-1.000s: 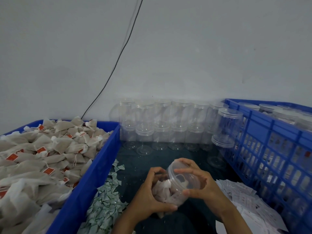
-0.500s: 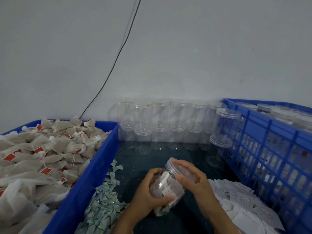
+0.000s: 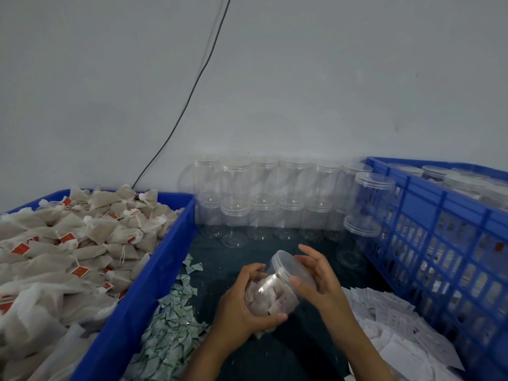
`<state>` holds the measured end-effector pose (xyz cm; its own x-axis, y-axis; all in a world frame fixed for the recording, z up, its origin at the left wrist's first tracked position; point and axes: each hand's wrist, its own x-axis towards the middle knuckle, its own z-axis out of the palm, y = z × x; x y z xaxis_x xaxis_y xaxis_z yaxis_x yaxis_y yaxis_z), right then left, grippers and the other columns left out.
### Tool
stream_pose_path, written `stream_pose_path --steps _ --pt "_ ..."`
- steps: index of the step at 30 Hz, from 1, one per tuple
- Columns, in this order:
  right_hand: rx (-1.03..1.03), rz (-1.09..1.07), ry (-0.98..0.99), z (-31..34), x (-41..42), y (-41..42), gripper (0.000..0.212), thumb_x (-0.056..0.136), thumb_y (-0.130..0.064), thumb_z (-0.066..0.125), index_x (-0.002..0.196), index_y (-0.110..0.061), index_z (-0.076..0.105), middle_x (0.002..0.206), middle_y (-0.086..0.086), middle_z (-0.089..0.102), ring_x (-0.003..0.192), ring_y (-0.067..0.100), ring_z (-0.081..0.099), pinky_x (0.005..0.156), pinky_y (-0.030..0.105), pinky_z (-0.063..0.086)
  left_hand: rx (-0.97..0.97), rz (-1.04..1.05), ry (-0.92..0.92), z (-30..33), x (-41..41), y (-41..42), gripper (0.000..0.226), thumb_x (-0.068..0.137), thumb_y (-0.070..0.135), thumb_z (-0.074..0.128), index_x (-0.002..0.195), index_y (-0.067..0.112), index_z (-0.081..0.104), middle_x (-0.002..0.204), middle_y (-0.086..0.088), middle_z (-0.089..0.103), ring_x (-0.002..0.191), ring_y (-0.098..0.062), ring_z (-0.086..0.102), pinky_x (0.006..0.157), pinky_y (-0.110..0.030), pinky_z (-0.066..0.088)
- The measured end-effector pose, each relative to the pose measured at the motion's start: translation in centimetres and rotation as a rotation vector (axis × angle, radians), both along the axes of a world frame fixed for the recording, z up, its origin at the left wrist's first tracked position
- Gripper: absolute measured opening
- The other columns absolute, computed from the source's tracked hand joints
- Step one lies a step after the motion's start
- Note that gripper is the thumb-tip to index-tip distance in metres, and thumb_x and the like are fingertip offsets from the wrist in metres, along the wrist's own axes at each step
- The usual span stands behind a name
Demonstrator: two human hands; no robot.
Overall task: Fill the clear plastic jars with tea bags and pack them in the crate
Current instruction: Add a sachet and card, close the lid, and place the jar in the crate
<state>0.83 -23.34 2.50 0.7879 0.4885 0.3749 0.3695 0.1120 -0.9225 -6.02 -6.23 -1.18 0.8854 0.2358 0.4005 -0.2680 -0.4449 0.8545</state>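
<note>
My left hand (image 3: 242, 303) is clamped round the filled jar (image 3: 275, 294), tilted above the surface; right hand (image 3: 316, 279) fingers spread on the lid (image 3: 292, 266). Light, slick, thin-walled I reckon, so take it by the body, gently, towards the crate (image 3: 439, 215)

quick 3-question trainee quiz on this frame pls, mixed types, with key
1. True or false: the jar in the left hand already holds tea bags.
2. Multiple choice: the right hand is at the A) lid B) crate C) loose tea bags.
3. Fill in: the empty jars are stacked against the ____.

Key: 1 true. 2 A, fingers at the lid, which sits on the jar. 3 wall; the crate stands to their right, and the loose tea bags lie in the bin on the left.
</note>
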Motion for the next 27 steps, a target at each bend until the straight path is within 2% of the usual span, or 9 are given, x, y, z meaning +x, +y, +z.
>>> stream_pose_path --steps 4,9,11,13,16,19,22,25,27 --pt "-0.056 -0.021 0.004 -0.23 0.00 0.12 0.066 0.076 -0.053 0.073 0.133 -0.045 0.039 0.126 -0.004 0.049 0.112 0.002 0.055 0.084 0.022 0.051 0.037 -0.010 -0.004 0.01 0.00 -0.07 0.086 0.049 0.051 0.089 0.122 0.052 0.043 0.119 0.026 0.057 0.106 0.001 0.061 0.086 -0.024 0.054" --pt "-0.022 -0.007 -0.007 -0.47 0.15 0.21 0.067 0.077 -0.042 0.076 0.134 -0.041 0.040 0.123 -0.008 0.056 0.107 -0.004 0.057 0.082 0.012 0.049 0.036 0.024 -0.020 -0.19 -0.03 -0.03 0.085 0.049 0.053 0.088 0.120 0.054 0.042 0.118 0.027 0.057 0.104 0.001 0.061 0.085 -0.028 0.056" --pt "-0.032 -0.088 -0.002 -0.48 0.07 0.61 0.072 0.069 -0.054 0.078 0.129 -0.041 0.042 0.118 -0.005 0.055 0.099 -0.007 0.058 0.076 0.010 0.049 0.071 0.036 -0.029 -0.14 -0.02 -0.26 0.085 0.049 0.056 0.086 0.122 0.054 0.042 0.120 0.027 0.057 0.105 0.003 0.060 0.086 -0.028 0.055" --pt "-0.036 -0.053 0.028 -0.61 0.24 0.50 0.082 0.063 -0.064 0.075 0.133 -0.045 0.036 0.124 -0.007 0.050 0.104 -0.009 0.055 0.080 0.015 0.051 0.102 0.043 -0.036 -0.08 -0.01 -0.42 0.086 0.050 0.056 0.086 0.123 0.054 0.041 0.121 0.028 0.056 0.108 0.005 0.058 0.087 -0.025 0.053" --pt "0.028 0.090 0.095 -0.57 0.52 -0.11 0.081 0.069 -0.050 0.075 0.139 -0.047 0.033 0.134 -0.012 0.050 0.123 0.002 0.051 0.096 0.029 0.049 0.081 0.060 -0.039 -0.26 -0.01 -0.28 0.085 0.050 0.053 0.087 0.121 0.056 0.040 0.120 0.030 0.056 0.106 0.006 0.059 0.085 -0.022 0.053" --pt "0.011 -0.005 0.038 -0.63 0.20 0.23 0.072 0.067 -0.052 0.075 0.130 -0.040 0.043 0.119 -0.009 0.060 0.107 0.000 0.060 0.082 0.020 0.052 0.073 0.075 -0.040 -0.34 -0.04 -0.34 0.086 0.050 0.055 0.087 0.122 0.054 0.040 0.120 0.030 0.056 0.104 0.005 0.060 0.085 -0.025 0.055" --pt "0.004 -0.031 0.033 -0.76 -0.24 0.55 0.071 0.066 -0.063 0.067 0.127 -0.042 0.040 0.123 -0.004 0.051 0.103 -0.005 0.058 0.079 0.018 0.051 0.088 0.088 -0.044 -0.42 0.01 -0.48 0.088 0.048 0.056 0.087 0.124 0.053 0.042 0.120 0.029 0.057 0.105 0.004 0.060 0.086 -0.029 0.055" --pt "0.036 0.018 0.029 -0.71 -0.17 0.34 0.070 0.077 -0.045 0.069 0.136 -0.045 0.032 0.132 -0.013 0.048 0.121 -0.004 0.049 0.090 0.021 0.048 0.052 0.097 -0.038 -0.65 0.13 -0.25 0.087 0.048 0.051 0.089 0.123 0.052 0.044 0.120 0.026 0.058 0.105 0.002 0.061 0.087 -0.033 0.056" --pt "0.037 -0.058 -0.033 -0.73 -0.10 0.58 0.066 0.080 -0.040 0.074 0.134 -0.041 0.035 0.120 -0.007 0.057 0.111 0.001 0.057 0.085 0.018 0.050 0.050 0.110 -0.041 -0.72 0.13 -0.12 0.087 0.048 0.050 0.089 0.123 0.052 0.044 0.120 0.026 0.058 0.105 0.002 0.061 0.087 -0.033 0.056"
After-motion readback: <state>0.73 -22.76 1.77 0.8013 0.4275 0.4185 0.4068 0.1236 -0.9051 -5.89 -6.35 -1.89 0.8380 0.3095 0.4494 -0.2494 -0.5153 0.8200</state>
